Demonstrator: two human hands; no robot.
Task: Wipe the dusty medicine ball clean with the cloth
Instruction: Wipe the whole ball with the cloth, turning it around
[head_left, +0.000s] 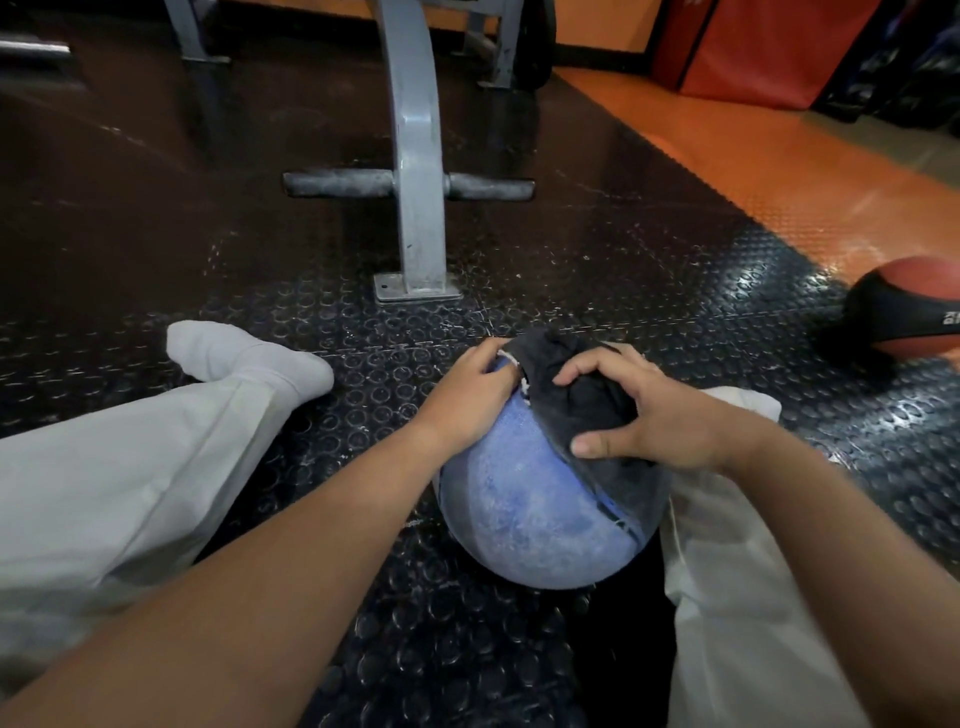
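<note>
My right hand (670, 415) grips the cloth (582, 410) atop the ball (524, 514); my left hand (467, 395) rests flat on its far side.

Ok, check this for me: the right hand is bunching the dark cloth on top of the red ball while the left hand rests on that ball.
The colour is wrong. The head view shows the right hand bunching the dark cloth on top of the blue medicine ball while the left hand rests on that ball. The red ball lies apart on the floor, untouched.
</note>
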